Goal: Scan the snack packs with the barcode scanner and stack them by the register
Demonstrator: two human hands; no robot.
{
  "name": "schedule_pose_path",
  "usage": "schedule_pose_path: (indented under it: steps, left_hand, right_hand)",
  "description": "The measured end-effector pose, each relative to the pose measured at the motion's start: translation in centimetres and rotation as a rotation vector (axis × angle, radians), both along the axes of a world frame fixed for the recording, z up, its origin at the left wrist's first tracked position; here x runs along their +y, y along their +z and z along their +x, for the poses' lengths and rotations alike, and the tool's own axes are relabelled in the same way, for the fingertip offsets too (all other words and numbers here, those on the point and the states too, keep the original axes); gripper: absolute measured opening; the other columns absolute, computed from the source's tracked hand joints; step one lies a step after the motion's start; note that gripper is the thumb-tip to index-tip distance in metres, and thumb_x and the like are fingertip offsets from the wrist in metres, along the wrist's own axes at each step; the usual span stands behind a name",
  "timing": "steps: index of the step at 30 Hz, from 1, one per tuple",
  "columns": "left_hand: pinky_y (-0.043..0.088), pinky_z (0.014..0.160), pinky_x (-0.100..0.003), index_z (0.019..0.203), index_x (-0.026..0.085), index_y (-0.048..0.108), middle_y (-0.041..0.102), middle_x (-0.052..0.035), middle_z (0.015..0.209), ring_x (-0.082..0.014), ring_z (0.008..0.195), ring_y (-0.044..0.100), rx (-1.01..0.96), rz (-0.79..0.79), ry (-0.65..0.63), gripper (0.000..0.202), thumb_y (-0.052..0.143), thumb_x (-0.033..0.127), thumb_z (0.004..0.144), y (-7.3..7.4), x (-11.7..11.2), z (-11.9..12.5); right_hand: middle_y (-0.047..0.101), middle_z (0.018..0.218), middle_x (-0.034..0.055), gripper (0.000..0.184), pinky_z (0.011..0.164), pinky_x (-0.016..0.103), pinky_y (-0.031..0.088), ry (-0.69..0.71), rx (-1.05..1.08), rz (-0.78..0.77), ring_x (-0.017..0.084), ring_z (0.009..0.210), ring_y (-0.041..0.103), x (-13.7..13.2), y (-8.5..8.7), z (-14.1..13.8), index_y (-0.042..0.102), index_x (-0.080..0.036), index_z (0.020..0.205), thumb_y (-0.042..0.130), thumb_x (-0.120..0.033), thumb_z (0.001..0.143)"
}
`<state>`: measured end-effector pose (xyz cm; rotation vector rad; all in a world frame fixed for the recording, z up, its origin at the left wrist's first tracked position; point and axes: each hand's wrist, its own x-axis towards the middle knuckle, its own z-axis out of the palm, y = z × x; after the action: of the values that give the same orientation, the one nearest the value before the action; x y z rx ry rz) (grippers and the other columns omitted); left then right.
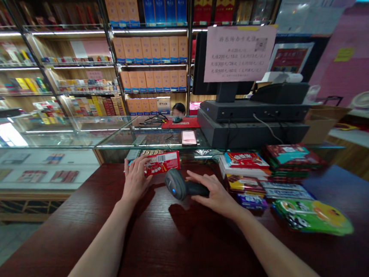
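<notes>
The left hand (135, 180) is curled around one end of a red snack box (161, 163), the fingers slightly spread and the box pinched against the thumb, and the box is held low over the far part of the counter. Just beside it, the right hand (213, 194) is laid over the grip of a dark grey handheld barcode scanner (178, 185), with the fingers spread along the handle and the scanner's head directed toward the box. Both are positioned over a glossy, dark red-brown wooden counter (84, 246), on which reflections are cast. To the right, stacks of packaged snacks (244, 161) are piled close together, with teal-and-maroon packs (291, 155) behind them, and a green printed bag (312, 218) is laid at the front of the pile. Beyond the wood, a glass display counter (148, 138) is set, with a pink slip (188, 137) and a red mat (179, 123) lying on top of it. A dark till monitor (223, 66) is mounted on a black base (251, 124), and a pink printed notice (240, 52) is fixed across it. The back wall is lined with lit shelves, on which orange boxes (151, 48), blue boxes (160, 10) and rows of small packets (94, 105) are displayed. The head of another person (178, 109), blurred, is seen behind the glass, and a cardboard box (323, 124) is placed at the right.
</notes>
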<state>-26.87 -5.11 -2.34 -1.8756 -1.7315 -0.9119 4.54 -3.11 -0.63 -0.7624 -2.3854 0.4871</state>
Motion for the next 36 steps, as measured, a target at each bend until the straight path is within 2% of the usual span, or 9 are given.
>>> schedule_pose_path:
  steps: [13,19,27,36]
  left_hand:
    - [0.012,0.123,-0.062,0.132,0.023,0.045,0.058,-0.0127,0.141,-0.0315,0.130,0.053,0.016,0.011,0.006,0.053,0.061,0.020,0.082,-0.34,0.21,-0.24]
    - [0.011,0.122,-0.063,0.130,0.026,0.044,0.057,-0.0102,0.143,-0.0301,0.131,0.052,0.023,0.004,-0.001,0.050,0.061,0.020,0.084,-0.33,0.15,-0.24]
    - [0.012,0.123,-0.062,0.130,0.025,0.045,0.056,-0.0104,0.144,-0.0304,0.131,0.051,0.006,-0.003,-0.005,0.050,0.061,0.020,0.084,-0.10,-0.03,-0.07]
    - [0.012,0.123,-0.061,0.132,0.026,0.044,0.056,-0.0105,0.144,-0.0300,0.131,0.051,0.018,0.012,-0.020,0.051,0.062,0.023,0.084,-0.50,0.23,-0.48]
  right_hand:
    - [0.063,0.139,0.0031,0.073,0.097,0.042,0.037,-0.006,0.005,-0.006,0.027,0.113,0.058,0.10,-0.09,0.24,0.034,-0.037,0.154,0.068,-0.029,0.090]
    - [0.063,0.140,0.0024,0.074,0.098,0.042,0.035,0.011,0.031,-0.031,0.027,0.114,0.058,0.11,-0.13,0.12,0.035,-0.037,0.154,0.069,-0.028,0.088]
    - [0.063,0.139,0.0039,0.081,0.094,0.037,0.037,0.080,-0.125,-0.076,0.024,0.107,0.059,-0.37,-0.07,-0.36,0.029,-0.035,0.156,0.071,-0.032,0.088]
    - [0.056,0.144,0.0049,0.087,0.099,0.035,0.034,0.187,-0.180,-0.136,0.024,0.120,0.057,-0.47,-0.41,-0.46,0.032,-0.034,0.155,0.076,-0.026,0.080]
